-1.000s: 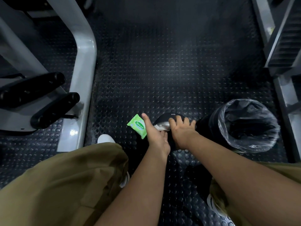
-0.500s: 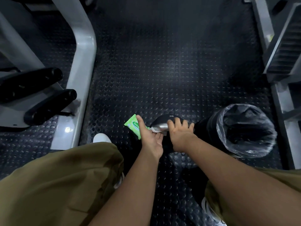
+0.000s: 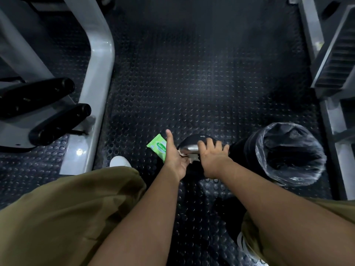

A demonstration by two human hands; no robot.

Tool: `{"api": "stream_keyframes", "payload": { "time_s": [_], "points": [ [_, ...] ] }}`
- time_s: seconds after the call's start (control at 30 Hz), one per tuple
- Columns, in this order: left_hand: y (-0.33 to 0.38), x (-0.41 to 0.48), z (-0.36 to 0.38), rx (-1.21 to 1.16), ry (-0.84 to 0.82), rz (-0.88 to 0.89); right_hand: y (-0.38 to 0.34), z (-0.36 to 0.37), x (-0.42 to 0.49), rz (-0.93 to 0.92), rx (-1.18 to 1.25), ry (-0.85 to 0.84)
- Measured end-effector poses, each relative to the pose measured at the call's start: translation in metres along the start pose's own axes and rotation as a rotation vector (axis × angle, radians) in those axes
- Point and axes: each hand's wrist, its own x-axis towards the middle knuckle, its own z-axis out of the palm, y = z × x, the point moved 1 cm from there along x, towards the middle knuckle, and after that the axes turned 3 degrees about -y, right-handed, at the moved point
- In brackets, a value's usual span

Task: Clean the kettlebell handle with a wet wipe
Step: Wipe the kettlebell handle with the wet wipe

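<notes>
Bearing the kettlebell [image 3: 192, 140]: studded rubber floor [image 3: 192, 83].

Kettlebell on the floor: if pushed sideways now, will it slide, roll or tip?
Likely heavy for its size: the kettlebell looks like solid metal. The studded rubber floor should resist sliding. With the right hand holding it, it would probably rock, not roll.
</notes>
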Motion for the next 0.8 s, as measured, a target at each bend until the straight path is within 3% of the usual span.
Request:
{"api": "stream_keyframes", "payload": {
  "time_s": [0.2, 0.4, 0.67, 0.8],
  "points": [
    [0.004, -0.004, 0.008, -0.24, 0.012, 0.0, -0.001, -0.002, -0.001, 0.01, 0.0, -0.005],
    [0.001, -0.003, 0.015, -0.327, 0.018, -0.016, -0.001, -0.002, -0.002, -0.003, 0.003, 0.008],
    [0.0, 0.001, -0.003, -0.178, -0.055, -0.072, 0.0, -0.002, 0.001, -0.001, -0.002, 0.002],
    [0.01, -0.007, -0.007, -0.163, -0.013, -0.046, 0.0, -0.002, 0.0, 0.008, -0.004, 0.012]
  ]
}}
